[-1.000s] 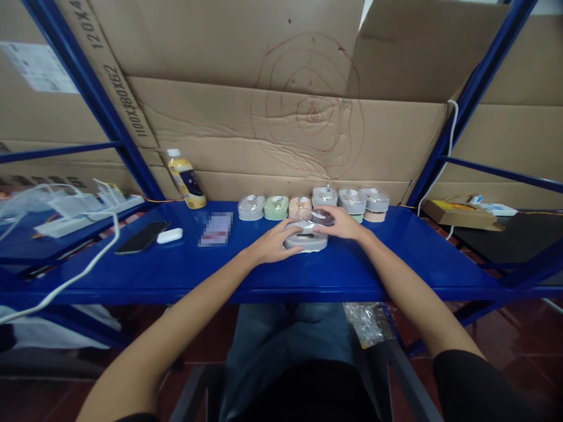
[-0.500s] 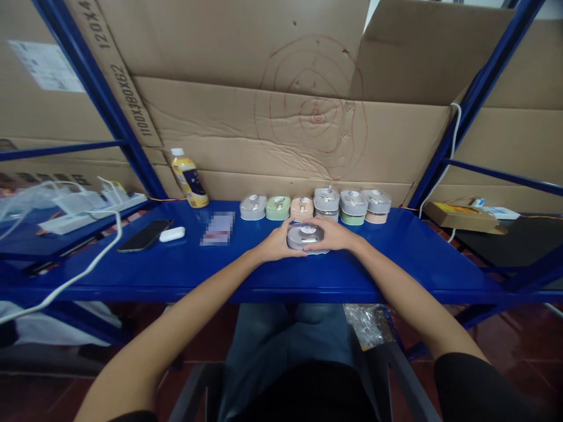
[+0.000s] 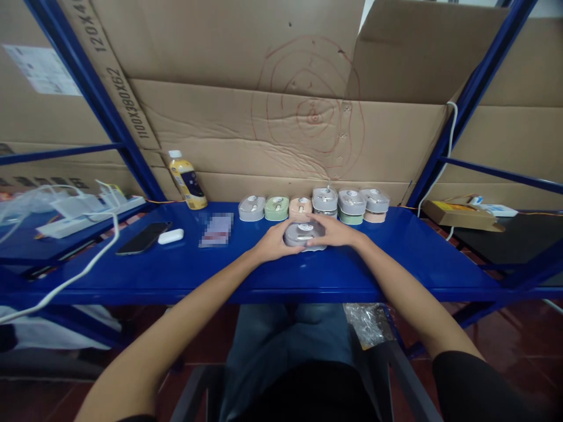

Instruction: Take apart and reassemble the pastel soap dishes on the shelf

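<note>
Rounded gray case (image 3: 299,232), white-stickered, snug between curled left fingers (image 3: 289,251) and right fingers (image 3: 319,241)

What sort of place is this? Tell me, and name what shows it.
Probably a makeshift workstation in a workshop or storeroom: a blue shelf serves as the table, cardboard backs it, and small boxes stand in a row.

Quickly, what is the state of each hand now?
Left hand: closed on the left side of the grey case.
Right hand: closed on its right side.
</note>
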`<state>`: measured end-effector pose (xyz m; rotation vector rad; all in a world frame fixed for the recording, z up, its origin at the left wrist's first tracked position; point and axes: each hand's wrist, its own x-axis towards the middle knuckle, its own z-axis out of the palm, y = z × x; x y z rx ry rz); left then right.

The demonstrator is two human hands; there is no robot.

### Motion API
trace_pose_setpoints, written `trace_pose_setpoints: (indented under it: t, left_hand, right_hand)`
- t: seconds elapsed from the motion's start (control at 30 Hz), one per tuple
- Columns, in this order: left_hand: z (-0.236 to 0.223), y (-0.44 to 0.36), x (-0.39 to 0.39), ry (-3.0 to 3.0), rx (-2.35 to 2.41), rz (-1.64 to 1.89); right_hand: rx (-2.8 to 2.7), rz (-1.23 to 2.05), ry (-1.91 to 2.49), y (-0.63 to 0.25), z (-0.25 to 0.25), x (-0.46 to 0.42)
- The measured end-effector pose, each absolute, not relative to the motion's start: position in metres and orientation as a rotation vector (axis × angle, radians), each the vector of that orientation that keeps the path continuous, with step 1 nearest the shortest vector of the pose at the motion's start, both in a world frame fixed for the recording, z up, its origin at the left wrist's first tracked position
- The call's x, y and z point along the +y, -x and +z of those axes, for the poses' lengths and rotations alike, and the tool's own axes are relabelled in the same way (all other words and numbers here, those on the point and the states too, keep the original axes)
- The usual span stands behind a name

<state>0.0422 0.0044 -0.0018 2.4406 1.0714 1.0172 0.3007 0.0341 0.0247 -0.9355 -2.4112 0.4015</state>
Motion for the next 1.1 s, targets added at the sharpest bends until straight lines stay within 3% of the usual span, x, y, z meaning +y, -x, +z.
trace_pose_setpoints:
  t: [0.23, 0.5, 0.7, 0.9, 1.1]
  left_hand:
    - [0.022, -0.054, 0.032, -2.083, 1.699, 1.446]
    - [0.042, -0.127, 0.088, -1.93, 2.296, 1.184]
    - [0.032, -0.146, 0.092, -1.931, 2.358, 1.19]
    - [0.039, -0.098, 0.084, -2.155, 2.278, 1.074]
    - [0.024, -0.039, 0.084, -2.523, 2.157, 0.587]
  right_hand:
    - [-1.672, 0.216, 0.978, -0.341, 0.049, 0.056]
    - [-1.364, 0.168, 0.998, -0.358, 0.046, 0.072]
    - [-1.416, 0.178, 0.972, -0.353, 0.047, 0.068]
    - [-1.444, 0.159, 0.982, -0.351, 0.047, 0.065]
    - [-1.459, 0.167, 0.996, -0.346, 0.05, 0.059]
